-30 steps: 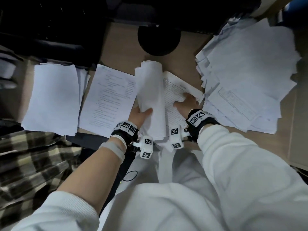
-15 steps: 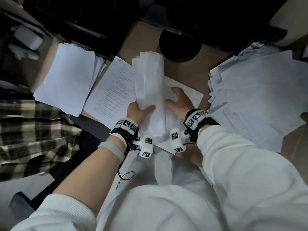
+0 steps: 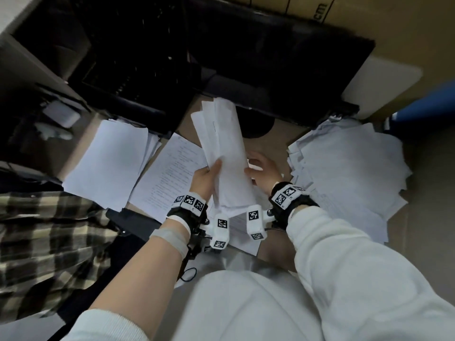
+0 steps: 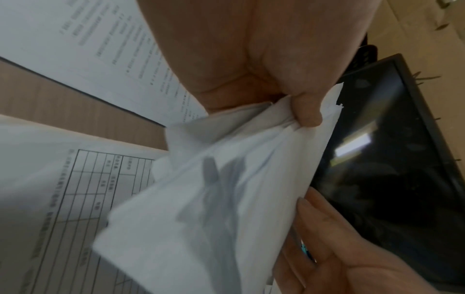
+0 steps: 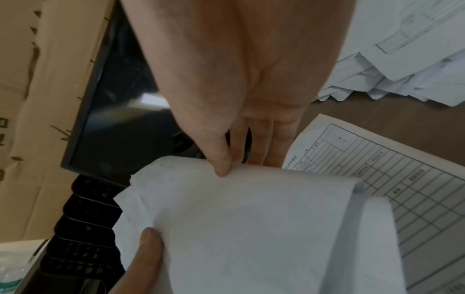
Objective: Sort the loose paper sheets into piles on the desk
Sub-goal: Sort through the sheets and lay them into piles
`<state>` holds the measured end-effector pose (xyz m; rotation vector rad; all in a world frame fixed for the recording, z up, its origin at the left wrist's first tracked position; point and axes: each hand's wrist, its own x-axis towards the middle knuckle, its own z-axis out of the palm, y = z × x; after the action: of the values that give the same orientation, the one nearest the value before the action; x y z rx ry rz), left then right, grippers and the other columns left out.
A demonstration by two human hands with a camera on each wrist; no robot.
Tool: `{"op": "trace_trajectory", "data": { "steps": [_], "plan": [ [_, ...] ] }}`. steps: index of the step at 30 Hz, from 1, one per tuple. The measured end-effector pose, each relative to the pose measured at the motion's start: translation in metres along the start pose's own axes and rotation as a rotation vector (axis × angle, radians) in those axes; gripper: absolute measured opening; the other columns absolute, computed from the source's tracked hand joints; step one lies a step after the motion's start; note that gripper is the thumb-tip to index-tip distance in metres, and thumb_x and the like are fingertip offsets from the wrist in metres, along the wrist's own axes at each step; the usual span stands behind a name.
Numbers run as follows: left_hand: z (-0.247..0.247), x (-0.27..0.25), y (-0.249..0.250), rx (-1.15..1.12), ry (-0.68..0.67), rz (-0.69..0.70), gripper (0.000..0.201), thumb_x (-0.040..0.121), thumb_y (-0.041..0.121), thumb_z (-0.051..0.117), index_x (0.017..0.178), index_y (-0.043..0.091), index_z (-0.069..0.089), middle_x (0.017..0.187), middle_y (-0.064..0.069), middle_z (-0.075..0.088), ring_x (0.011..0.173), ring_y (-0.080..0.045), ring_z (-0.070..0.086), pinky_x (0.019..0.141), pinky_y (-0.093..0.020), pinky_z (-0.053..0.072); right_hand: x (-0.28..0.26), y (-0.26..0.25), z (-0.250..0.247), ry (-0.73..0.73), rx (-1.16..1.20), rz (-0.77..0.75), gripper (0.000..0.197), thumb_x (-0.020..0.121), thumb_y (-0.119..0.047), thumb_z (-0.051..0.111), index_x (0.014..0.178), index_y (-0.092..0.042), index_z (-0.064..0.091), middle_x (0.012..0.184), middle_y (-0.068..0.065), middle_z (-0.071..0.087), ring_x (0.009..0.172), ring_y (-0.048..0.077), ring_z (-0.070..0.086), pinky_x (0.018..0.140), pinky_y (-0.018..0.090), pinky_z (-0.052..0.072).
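My left hand [image 3: 211, 174] holds a bundle of white sheets [image 3: 222, 148] upright over the middle of the desk, thumb in front [image 4: 307, 114]. My right hand [image 3: 253, 170] pinches the bundle's right edge, thumb on the top sheet [image 5: 221, 166] and fingers behind it. Under the hands lies a sheet printed with a table [image 3: 242, 231]. A pile of text sheets [image 3: 172, 178] lies to its left, and a blank-topped pile [image 3: 110, 161] lies further left. A loose, messy heap of sheets [image 3: 344, 173] covers the desk's right side.
A black monitor [image 3: 270, 57] stands at the back, its round base [image 3: 257, 124] just behind the bundle. A dark keyboard [image 3: 128, 60] sits at the back left. A plaid cloth [image 3: 37, 242] lies off the desk's left front edge, and cardboard [image 3: 394, 25] rises behind.
The right hand lifted off the table-printed sheet on the desk and took hold of the bundle's right edge. The left hand raised the bundle higher and more upright.
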<state>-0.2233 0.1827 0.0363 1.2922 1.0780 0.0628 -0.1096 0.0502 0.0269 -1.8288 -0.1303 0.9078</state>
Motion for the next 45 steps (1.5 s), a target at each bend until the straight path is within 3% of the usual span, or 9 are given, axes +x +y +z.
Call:
{"op": "trace_trajectory", "data": {
  "steps": [6, 13, 19, 26, 30, 34, 38, 42, 45],
  "plan": [
    [-0.014, 0.0, 0.003, -0.1, -0.091, -0.03, 0.032, 0.093, 0.039, 0.066, 0.093, 0.008, 0.073, 0.095, -0.01, 0.077, 0.093, -0.028, 0.073, 0.09, -0.04, 0.057, -0.017, -0.011, 0.015, 0.042, -0.08, -0.057, 0.049, 0.088, -0.003, 0.06, 0.133, -0.02, 0.062, 0.132, -0.001, 0.064, 0.114, 0.013, 0.061, 0.095, 0.035, 0.051],
    [-0.008, -0.026, 0.008, 0.068, -0.181, 0.078, 0.019, 0.092, 0.028, 0.069, 0.089, 0.009, 0.069, 0.089, -0.015, 0.074, 0.082, -0.029, 0.071, 0.076, -0.041, 0.058, -0.046, -0.023, 0.012, -0.048, -0.091, -0.035, 0.095, 0.069, -0.063, 0.077, 0.146, -0.019, 0.045, 0.144, -0.002, 0.052, 0.128, 0.013, 0.052, 0.11, 0.034, 0.042],
    [0.007, -0.043, 0.008, 0.11, -0.094, 0.123, 0.025, 0.08, 0.024, 0.073, 0.093, 0.002, 0.071, 0.096, -0.021, 0.074, 0.089, -0.031, 0.072, 0.082, -0.047, 0.058, -0.051, -0.022, -0.012, -0.01, -0.086, 0.05, 0.047, 0.087, -0.022, 0.071, 0.129, -0.009, 0.055, 0.117, 0.003, 0.063, 0.104, 0.017, 0.06, 0.087, 0.024, 0.048],
    [0.015, -0.071, -0.017, 0.018, 0.089, 0.077, 0.014, 0.09, 0.004, 0.065, 0.093, -0.009, 0.069, 0.085, -0.018, 0.068, 0.078, -0.025, 0.064, 0.077, -0.043, 0.055, -0.048, 0.028, -0.051, 0.231, -0.164, 0.035, 0.05, 0.084, -0.037, 0.06, 0.12, -0.002, 0.066, 0.123, 0.013, 0.067, 0.113, 0.031, 0.062, 0.102, 0.044, 0.048],
    [0.015, -0.085, -0.029, -0.029, 0.122, 0.021, 0.017, 0.088, 0.007, 0.069, 0.095, -0.009, 0.068, 0.089, -0.02, 0.069, 0.079, -0.028, 0.065, 0.077, -0.041, 0.055, -0.059, 0.033, -0.05, 0.209, -0.184, 0.032, 0.042, 0.076, -0.044, 0.064, 0.093, -0.006, 0.072, 0.099, 0.01, 0.074, 0.093, 0.031, 0.067, 0.089, 0.04, 0.055],
    [0.015, -0.092, -0.039, 0.085, 0.025, -0.057, 0.031, 0.065, 0.03, 0.082, 0.09, 0.015, 0.074, 0.089, -0.006, 0.077, 0.084, -0.025, 0.074, 0.083, -0.045, 0.06, -0.074, 0.02, -0.037, -0.01, -0.169, -0.013, 0.017, 0.089, -0.025, 0.067, 0.088, -0.01, 0.074, 0.084, 0.003, 0.074, 0.069, 0.018, 0.067, 0.062, 0.013, 0.051],
    [0.001, -0.083, -0.05, 0.109, 0.027, -0.061, 0.048, 0.066, 0.039, 0.087, 0.105, 0.016, 0.072, 0.097, -0.001, 0.077, 0.091, -0.022, 0.074, 0.088, -0.044, 0.058, -0.071, 0.011, -0.018, -0.123, -0.139, -0.04, 0.016, 0.093, -0.021, 0.065, 0.098, -0.01, 0.075, 0.094, 0.002, 0.075, 0.083, 0.017, 0.071, 0.075, 0.027, 0.056],
    [-0.039, -0.072, -0.045, 0.068, 0.207, -0.075, 0.024, 0.084, 0.013, 0.076, 0.103, 0.0, 0.07, 0.094, -0.011, 0.071, 0.084, -0.024, 0.069, 0.068, -0.025, 0.057, -0.052, 0.007, 0.013, -0.038, -0.19, 0.019, 0.026, 0.092, -0.027, 0.059, 0.075, -0.009, 0.066, 0.068, 0.002, 0.06, 0.064, 0.02, 0.054, 0.061, 0.028, 0.043],
    [-0.079, -0.051, -0.047, 0.088, 0.294, -0.073, 0.029, 0.085, 0.015, 0.076, 0.107, -0.003, 0.07, 0.097, -0.014, 0.072, 0.09, -0.028, 0.069, 0.08, -0.032, 0.058, -0.035, 0.005, 0.037, 0.065, -0.329, 0.057, 0.031, 0.086, -0.029, 0.058, 0.076, 0.0, 0.064, 0.066, 0.015, 0.053, 0.063, 0.019, 0.046, 0.059, 0.029, 0.035]
  ]
}}
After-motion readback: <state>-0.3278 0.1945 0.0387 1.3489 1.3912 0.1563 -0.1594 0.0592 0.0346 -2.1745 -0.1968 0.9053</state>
